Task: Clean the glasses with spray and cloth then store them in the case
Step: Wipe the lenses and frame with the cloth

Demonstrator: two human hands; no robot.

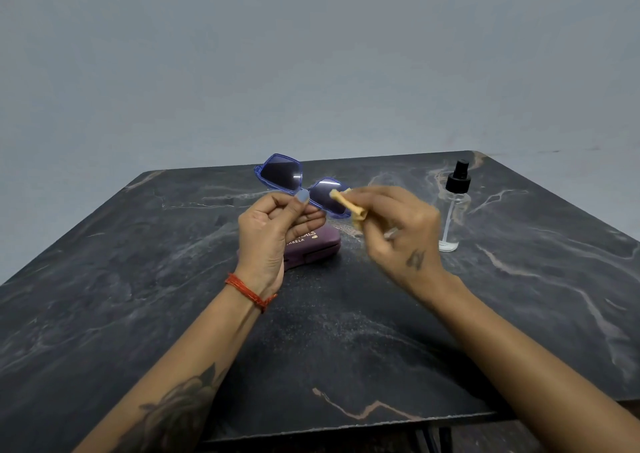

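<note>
Left hand [277,231]: pinches the glasses [301,184] at the bridge, thumb on top — held above the table [138,279].
Right hand [398,231]: fingers curled round the cloth [349,205], pressing its tip on the lens at 3 o'clock of the bridge.
Case [311,248]: purple, closed, lying on the table under the left hand.
Spray [453,207]: upright at 3 o'clock of the right hand — near, not touching.

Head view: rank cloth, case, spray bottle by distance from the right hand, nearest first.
1. Cloth: pinched in the right hand, pressed on a lens of the glasses.
2. Case: on the table, just left of that hand, partly behind the left hand.
3. Spray bottle: upright, to the right, apart from the hand.
</note>
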